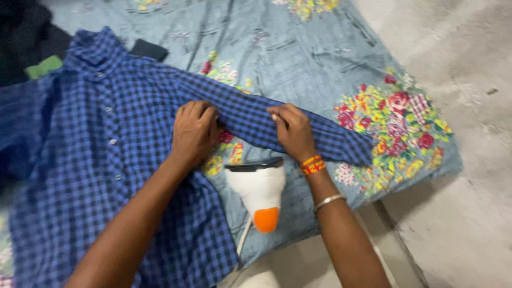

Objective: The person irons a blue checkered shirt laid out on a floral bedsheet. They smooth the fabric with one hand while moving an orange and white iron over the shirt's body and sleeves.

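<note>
A blue checked shirt lies buttoned on a floral grey-blue cloth, its sleeve stretched toward 3 o'clock. The left hand presses down on the sleeve near the shoulder, fingers curled together. The right hand pinches the sleeve's upper edge. Between the wrists, at 6 o'clock from the hands, a white iron with an orange tip stands just beside the sleeve. A dark folded item sits at 11 o'clock near the collar. Bare concrete floor lies at 3 o'clock.
</note>
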